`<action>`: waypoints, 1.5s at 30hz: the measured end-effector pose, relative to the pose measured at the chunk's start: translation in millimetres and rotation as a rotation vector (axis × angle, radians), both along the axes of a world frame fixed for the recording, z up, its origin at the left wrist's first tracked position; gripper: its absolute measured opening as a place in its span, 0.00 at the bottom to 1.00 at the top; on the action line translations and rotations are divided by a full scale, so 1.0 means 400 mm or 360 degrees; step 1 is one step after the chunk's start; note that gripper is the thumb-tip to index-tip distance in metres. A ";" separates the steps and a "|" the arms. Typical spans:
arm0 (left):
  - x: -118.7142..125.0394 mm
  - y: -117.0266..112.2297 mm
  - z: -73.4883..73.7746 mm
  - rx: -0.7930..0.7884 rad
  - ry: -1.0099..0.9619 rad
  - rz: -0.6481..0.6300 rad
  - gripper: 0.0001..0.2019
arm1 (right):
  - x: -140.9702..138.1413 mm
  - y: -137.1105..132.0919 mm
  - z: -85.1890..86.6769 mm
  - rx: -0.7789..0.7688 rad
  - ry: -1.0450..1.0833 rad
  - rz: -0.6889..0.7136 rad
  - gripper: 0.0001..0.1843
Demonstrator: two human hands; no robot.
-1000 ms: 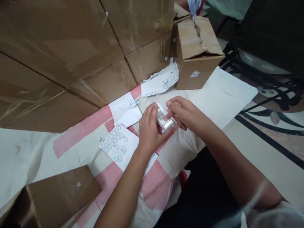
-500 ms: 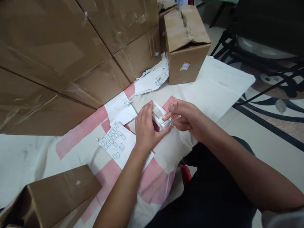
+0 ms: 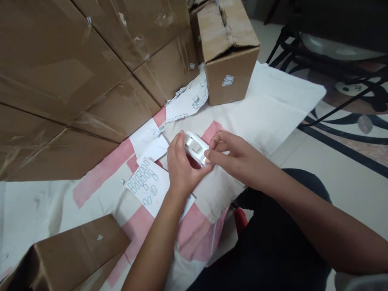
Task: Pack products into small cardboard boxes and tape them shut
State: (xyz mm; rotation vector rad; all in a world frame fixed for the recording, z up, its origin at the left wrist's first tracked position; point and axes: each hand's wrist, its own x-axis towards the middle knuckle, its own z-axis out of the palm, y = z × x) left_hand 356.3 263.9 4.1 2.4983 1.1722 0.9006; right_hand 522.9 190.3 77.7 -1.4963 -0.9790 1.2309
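Note:
My left hand (image 3: 183,165) holds a small white plastic case (image 3: 195,148) with a silvery-grey inset, its thumb along the near end and its fingers at the far side. My right hand (image 3: 228,151) is closed at the case's right end, the thumb tip on that end and the other fingers curled. Whether a small piece sits under that thumb cannot be made out. Below lies a pink-and-white cloth (image 3: 197,230). Beside my left wrist is a white sheet (image 3: 162,190) with several small blue-outlined stickers on it.
Large taped cartons (image 3: 100,93) are stacked along the left and back. A carton with a torn top (image 3: 232,76) stands behind my hands, next to a curled sticker sheet (image 3: 189,101). Another carton (image 3: 81,246) is at the lower left. A black metal frame (image 3: 291,52) stands at right.
My right index finger has come off the case and curled back, and the right thumb now presses its end. The case has turned slightly in my left hand. The view has shifted a little.

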 end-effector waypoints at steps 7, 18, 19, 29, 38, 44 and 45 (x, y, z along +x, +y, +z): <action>-0.001 0.000 0.001 -0.0075 -0.0017 0.0026 0.56 | 0.014 -0.040 0.002 -0.0069 0.0138 -0.0002 0.09; 0.000 -0.001 0.002 -0.0074 -0.0006 -0.0003 0.56 | 0.059 -0.085 -0.047 -0.0340 -0.0031 0.0105 0.14; -0.001 0.000 0.000 -0.0070 -0.0016 -0.0012 0.56 | 0.061 -0.082 -0.041 -0.0391 -0.0088 0.0152 0.14; -0.008 0.006 -0.014 -0.0010 -0.0059 -0.0055 0.57 | 0.050 -0.045 -0.009 -0.0558 -0.0254 0.0354 0.18; -0.007 0.007 -0.014 0.0025 -0.0039 -0.0069 0.56 | 0.034 -0.039 -0.056 -0.0524 -0.0119 0.0366 0.19; -0.008 0.006 -0.017 0.0013 -0.0043 -0.0081 0.56 | 0.040 -0.054 -0.066 -0.0537 0.0005 0.0360 0.18; -0.009 0.006 -0.018 0.0014 -0.0050 -0.0088 0.56 | 0.040 -0.055 -0.065 -0.0538 0.0015 0.0359 0.18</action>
